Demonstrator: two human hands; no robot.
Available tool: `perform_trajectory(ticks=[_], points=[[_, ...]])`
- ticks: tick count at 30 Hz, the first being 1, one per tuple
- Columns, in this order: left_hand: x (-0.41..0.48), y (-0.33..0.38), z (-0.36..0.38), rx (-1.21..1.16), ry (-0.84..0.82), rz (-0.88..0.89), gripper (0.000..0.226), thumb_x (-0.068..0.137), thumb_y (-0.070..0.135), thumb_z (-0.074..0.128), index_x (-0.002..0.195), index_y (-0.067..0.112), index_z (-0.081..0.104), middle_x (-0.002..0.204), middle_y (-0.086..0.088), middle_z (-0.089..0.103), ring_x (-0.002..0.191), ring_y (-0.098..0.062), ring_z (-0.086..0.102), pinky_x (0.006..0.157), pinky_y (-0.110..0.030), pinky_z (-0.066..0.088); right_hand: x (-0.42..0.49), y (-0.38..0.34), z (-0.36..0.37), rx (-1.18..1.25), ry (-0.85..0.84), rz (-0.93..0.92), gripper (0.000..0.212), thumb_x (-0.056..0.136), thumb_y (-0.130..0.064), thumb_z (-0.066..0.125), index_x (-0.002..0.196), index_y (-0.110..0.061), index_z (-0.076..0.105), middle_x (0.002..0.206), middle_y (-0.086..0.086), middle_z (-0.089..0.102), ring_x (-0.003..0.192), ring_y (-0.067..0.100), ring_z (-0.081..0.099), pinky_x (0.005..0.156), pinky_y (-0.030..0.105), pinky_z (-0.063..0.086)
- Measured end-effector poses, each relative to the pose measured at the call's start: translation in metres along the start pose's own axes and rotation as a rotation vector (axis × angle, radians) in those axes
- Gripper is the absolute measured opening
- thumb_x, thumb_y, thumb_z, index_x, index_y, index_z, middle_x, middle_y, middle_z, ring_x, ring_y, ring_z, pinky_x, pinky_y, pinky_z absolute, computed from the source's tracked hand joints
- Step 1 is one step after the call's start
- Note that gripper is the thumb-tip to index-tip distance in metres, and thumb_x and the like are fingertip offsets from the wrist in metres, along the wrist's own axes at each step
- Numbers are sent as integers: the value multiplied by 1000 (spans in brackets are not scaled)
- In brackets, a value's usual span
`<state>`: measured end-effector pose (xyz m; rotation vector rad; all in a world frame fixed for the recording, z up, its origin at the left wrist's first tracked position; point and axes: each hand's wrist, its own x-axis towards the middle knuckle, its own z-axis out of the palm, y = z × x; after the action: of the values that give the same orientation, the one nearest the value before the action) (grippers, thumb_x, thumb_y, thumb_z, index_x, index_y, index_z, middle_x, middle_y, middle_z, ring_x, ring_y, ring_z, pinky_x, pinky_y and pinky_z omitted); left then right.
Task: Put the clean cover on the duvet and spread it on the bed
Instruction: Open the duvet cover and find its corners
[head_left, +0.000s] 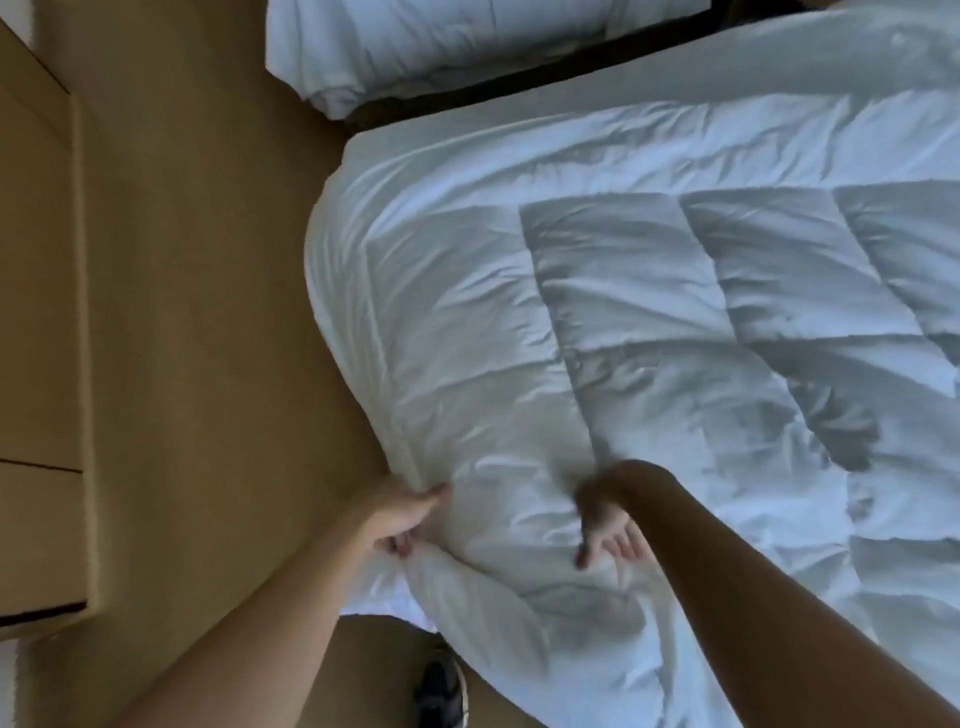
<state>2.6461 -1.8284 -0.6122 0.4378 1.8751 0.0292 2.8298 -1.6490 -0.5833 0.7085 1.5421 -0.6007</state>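
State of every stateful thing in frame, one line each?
left hand, gripping the cover's bunched near corner
right hand, on the duvet, blurred, grip unclear
cover, smooth, spread beside the bare quilted panels
duvet, quilted face bare, rumpled
wooden unit, fronts closed

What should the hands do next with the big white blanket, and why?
Probably pull the corner outward and smooth it flat. The left hand grips the duvet by its near corner, the right hand is on the fabric beside it, and that corner looks bunched.
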Motion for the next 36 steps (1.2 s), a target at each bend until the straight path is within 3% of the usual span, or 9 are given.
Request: perform_trajectory(ticks=[2, 4, 6, 9, 15, 20, 25, 30, 36], points=[[31, 28, -53, -49, 356, 263, 72, 89, 66, 61, 138, 14, 55, 141, -12, 57, 128, -28, 57, 103, -40, 50, -6, -49, -64, 296, 638, -170, 54, 82, -58, 73, 108, -11, 70, 112, 10, 71, 107, 26, 67, 90, 35, 53], [59, 60, -98, 23, 342, 411, 90, 89, 66, 60, 161, 33, 16, 169, -4, 7, 150, -28, 29, 118, -40, 33, -8, -83, -130, 342, 1146, -155, 79, 79, -61, 72, 147, -34, 41, 155, 10, 39, 142, 37, 37, 109, 51, 36], [92, 87, -128, 191, 275, 443, 90, 90, 71, 53, 159, 46, 0, 167, 4, -23, 156, -32, 3, 123, -47, 22, 5, -95, -183, 438, 1061, -40, 100, 75, -73, 68, 154, -47, 11, 167, 7, -4, 148, 50, 1, 112, 71, 14], [147, 109, -172, 454, 359, 469, 77, 94, 73, 38, 157, 50, -1, 163, 3, -34, 151, -36, -25, 122, -64, 5, 51, -93, -237, 721, 763, 99, 117, 65, -87, 62, 154, -51, -6, 164, 10, -21, 144, 58, -12, 105, 82, 4], [228, 183, -322, 500, 844, 713, 125, 66, 91, 57, 161, 31, 1, 169, -8, -14, 154, -37, -13, 118, -63, -7, 105, -130, -353, 1178, 976, 388, 154, 42, -106, 38, 153, -17, -21, 156, 36, -23, 143, 53, -23, 96, 82, -15], [279, 246, -408, 544, 594, 727, 129, 45, 84, 79, 144, 11, 39, 141, -17, 48, 129, -38, 46, 109, -47, 37, 148, -127, -384, 1132, 982, 607, 156, 34, -112, 11, 155, -18, -18, 159, 33, -17, 146, 47, -24, 91, 82, -23], [286, 281, -433, 658, 412, 806, 107, 43, 78, 85, 123, 14, 55, 130, -11, 50, 122, -36, 48, 104, -46, 41, 144, -117, -393, 1165, 861, 644, 157, 29, -108, 26, 152, -24, -24, 161, 26, -20, 147, 42, -26, 94, 83, -18], [295, 318, -435, 162, -241, 658, 103, 34, 38, 103, 122, 8, 59, 114, -5, 73, 106, -23, 71, 92, -42, 59, 138, -112, -402, 1238, 742, 642, 157, 28, -106, 28, 154, -26, -22, 160, 29, -19, 146, 47, -23, 90, 85, -17], [274, 350, -406, 463, -609, 385, 77, 49, 26, 101, 118, 16, 68, 107, 1, 77, 100, -18, 73, 89, -38, 60, 133, -102, -419, 1309, 668, 678, 100, 90, -64, 47, 158, -21, -12, 159, 30, -18, 146, 49, -22, 95, 87, -6]])
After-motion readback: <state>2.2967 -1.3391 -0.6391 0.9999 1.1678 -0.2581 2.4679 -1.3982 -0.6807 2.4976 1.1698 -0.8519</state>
